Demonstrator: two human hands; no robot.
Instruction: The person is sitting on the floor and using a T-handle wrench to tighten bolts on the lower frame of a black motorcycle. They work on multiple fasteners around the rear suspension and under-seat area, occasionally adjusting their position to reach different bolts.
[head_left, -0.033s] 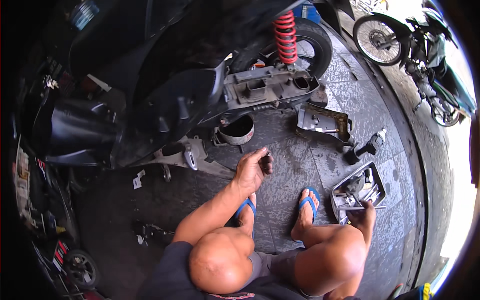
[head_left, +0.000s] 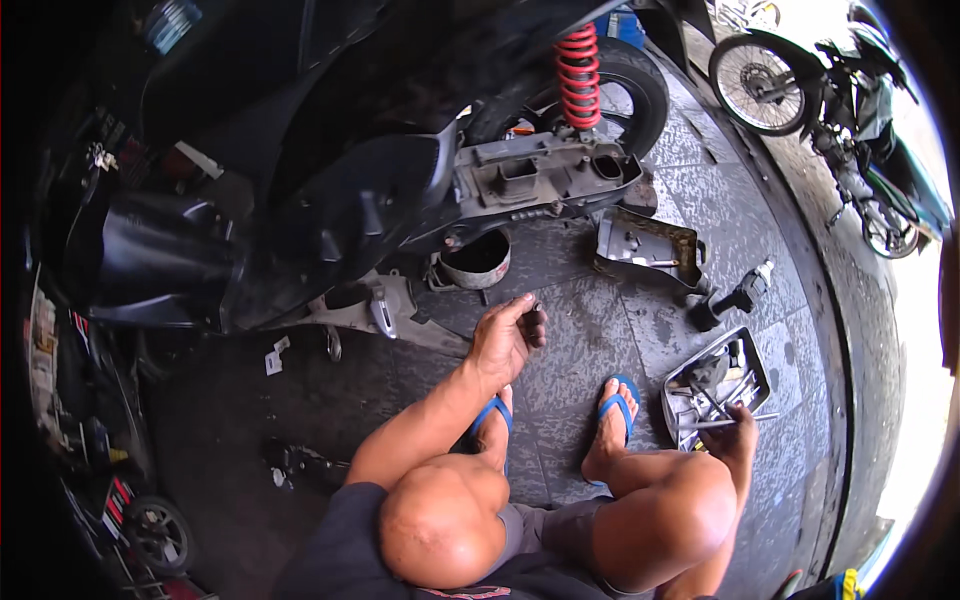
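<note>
My left hand (head_left: 510,340) is raised over the floor in front of the scooter (head_left: 375,200), thumb and fingers pinched together. Something small and dark may be at its fingertips, too small to make out. Down at the right, my right hand (head_left: 733,437) is at the near end of a grey tool tray (head_left: 668,402). Its fingers are closed around a long, thin silver tool (head_left: 763,417) lying across the tray's edge; the tool's exact kind is unclear. More metal tools (head_left: 740,388) lie jumbled in the tray beside a dark grey part (head_left: 708,372).
Ahead stand a round pan (head_left: 478,268) and an oily rectangular pan (head_left: 650,247) with loose pieces. A black power tool (head_left: 735,296) lies beyond the tray. The red shock spring (head_left: 578,80) and rear wheel (head_left: 640,90) are behind. Another motorcycle (head_left: 850,130) stands far right.
My right hand and the silver tool have shifted slightly to the right, and the tool has tilted a little. My left hand stays where it was.
</note>
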